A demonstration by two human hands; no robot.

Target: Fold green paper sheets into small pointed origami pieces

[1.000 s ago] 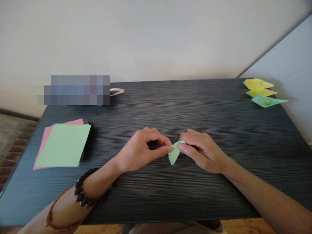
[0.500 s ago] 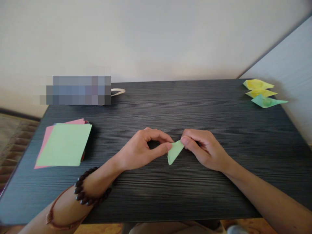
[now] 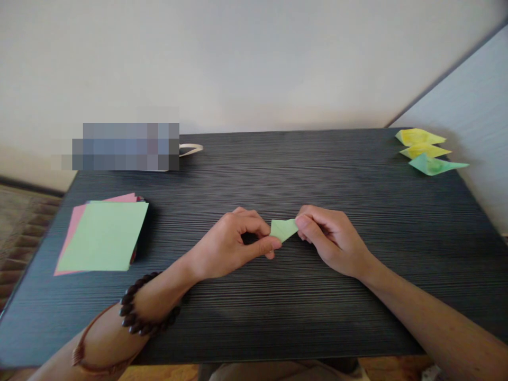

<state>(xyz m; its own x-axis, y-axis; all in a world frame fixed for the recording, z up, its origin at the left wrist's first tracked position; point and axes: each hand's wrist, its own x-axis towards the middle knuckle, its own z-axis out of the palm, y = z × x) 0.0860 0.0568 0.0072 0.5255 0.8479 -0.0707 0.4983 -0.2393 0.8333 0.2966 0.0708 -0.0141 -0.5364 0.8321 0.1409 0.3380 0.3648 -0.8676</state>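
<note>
Between my two hands is a small piece of folded light-green paper (image 3: 283,229), held just above the dark table. My left hand (image 3: 234,241) pinches its left end, thumb in front and fingers behind. At the paper's right tip, my right hand (image 3: 331,235) grips it between thumb and curled fingers. The fingertips hide both ends of the paper. A crease shows across its visible face.
A stack of square paper sheets (image 3: 99,238), green on top with pink beneath, lies on the table (image 3: 254,312) at left. Yellow folded papers (image 3: 421,137) and a green folded paper (image 3: 434,165) sit at the back right. A blurred-out object (image 3: 127,148) with a pale loop stands at back left.
The folded paper has been turned: its lower point no longer hangs down, and a wider edge now faces up. My left fingers have shifted along it, while both arms stay nearly in place.
</note>
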